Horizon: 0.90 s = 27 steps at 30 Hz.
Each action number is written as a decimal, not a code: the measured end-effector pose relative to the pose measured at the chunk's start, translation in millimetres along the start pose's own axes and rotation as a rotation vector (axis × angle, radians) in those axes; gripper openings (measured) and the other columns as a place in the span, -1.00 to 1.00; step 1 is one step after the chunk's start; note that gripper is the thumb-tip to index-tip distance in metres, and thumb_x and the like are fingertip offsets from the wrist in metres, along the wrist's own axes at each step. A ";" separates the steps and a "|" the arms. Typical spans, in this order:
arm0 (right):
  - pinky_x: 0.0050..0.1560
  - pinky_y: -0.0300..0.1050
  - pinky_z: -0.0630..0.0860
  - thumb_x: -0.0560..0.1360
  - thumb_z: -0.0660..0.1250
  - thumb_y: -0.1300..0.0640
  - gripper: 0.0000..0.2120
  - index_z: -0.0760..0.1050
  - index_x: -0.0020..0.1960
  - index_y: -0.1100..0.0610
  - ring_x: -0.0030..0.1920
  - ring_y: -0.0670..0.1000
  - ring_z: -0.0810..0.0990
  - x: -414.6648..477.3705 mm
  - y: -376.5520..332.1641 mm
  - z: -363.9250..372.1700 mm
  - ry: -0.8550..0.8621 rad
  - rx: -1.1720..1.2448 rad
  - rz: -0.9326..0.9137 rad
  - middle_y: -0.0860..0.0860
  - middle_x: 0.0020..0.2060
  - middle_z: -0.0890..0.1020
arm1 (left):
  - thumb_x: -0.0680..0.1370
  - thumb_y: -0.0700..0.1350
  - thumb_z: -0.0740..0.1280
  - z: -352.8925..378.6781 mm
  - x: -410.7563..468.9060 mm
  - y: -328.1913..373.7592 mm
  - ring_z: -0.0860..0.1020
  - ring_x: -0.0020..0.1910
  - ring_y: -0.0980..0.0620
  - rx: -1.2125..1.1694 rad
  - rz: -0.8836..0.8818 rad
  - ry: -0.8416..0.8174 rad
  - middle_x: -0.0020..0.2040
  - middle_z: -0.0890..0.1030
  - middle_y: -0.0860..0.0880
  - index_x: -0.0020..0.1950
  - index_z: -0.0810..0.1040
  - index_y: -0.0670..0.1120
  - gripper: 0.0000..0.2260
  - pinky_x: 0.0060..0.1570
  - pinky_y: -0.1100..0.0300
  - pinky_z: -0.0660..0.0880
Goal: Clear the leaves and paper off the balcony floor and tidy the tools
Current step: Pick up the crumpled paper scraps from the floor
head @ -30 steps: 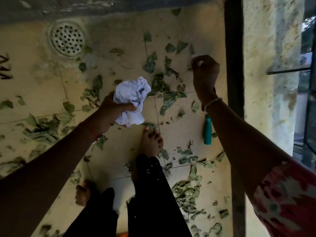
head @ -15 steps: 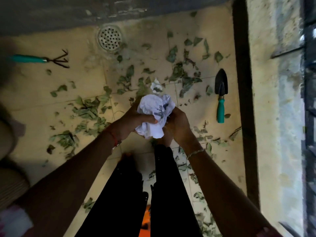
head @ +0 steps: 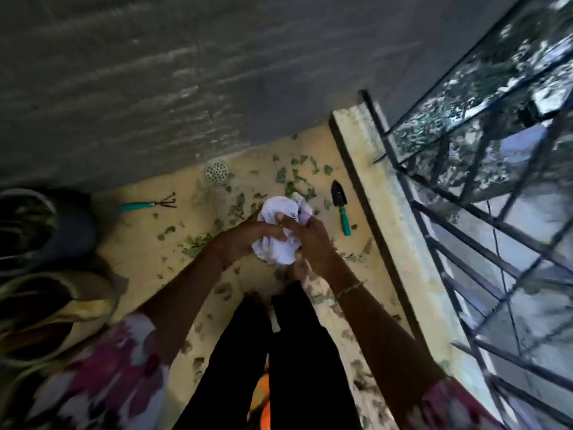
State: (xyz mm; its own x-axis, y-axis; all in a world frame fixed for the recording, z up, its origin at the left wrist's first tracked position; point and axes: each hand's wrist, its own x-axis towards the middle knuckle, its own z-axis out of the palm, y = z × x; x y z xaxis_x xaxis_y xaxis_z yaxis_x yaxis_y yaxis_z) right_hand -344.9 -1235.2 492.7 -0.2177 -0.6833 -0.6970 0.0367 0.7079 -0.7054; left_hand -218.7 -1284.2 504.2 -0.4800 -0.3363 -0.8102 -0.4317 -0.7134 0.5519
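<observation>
Paper wad (head: 279, 254) — 1, left hand (head: 245, 237) and right hand (head: 313, 242), each grip curled round it, 2 tools — trowel (head: 340, 206), rake (head: 145, 205)

Dim, motion-blurred — daylight from right, edges warped
</observation>
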 end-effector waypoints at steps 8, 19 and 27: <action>-0.04 -0.11 0.49 0.50 0.37 0.10 -0.65 0.50 0.17 0.32 -0.07 0.03 0.60 -47.1 18.5 -4.3 -0.122 -0.116 0.032 0.30 0.07 0.59 | 0.43 -0.23 0.38 29.1 -41.3 -56.2 0.56 -0.05 -0.02 -0.236 -0.004 0.044 -0.10 0.65 -0.04 -0.03 0.62 -0.09 -0.86 -0.01 0.16 0.47; -0.23 -0.22 0.40 0.59 0.18 0.02 -0.60 0.46 0.27 0.28 -0.24 -0.08 0.47 96.9 224.8 58.3 -0.136 -0.240 0.147 -0.03 -0.22 0.53 | 0.47 -0.20 0.37 -45.4 107.7 -226.1 0.51 -0.12 -0.05 -0.295 -0.034 0.227 -0.08 0.57 -0.12 0.03 0.54 -0.13 -0.85 -0.07 0.11 0.41; 0.06 -0.09 0.34 0.55 0.26 0.17 -0.73 0.58 0.00 0.39 0.06 0.24 0.54 223.6 309.2 88.0 0.042 -0.690 -0.138 0.33 -0.05 0.59 | 0.50 -0.27 0.33 -112.7 223.3 -273.3 0.58 -0.29 0.20 -0.300 0.051 0.332 -0.13 0.62 0.03 0.17 0.48 -0.16 -0.76 -0.37 0.40 0.47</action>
State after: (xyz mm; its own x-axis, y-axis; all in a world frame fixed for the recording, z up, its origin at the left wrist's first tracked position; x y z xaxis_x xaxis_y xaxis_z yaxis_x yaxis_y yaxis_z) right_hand -296.3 -1184.9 107.4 -0.2140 -0.7776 -0.5912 -0.6181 0.5764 -0.5345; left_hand -121.8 -1233.7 150.1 -0.2026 -0.5195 -0.8301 -0.1504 -0.8211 0.5506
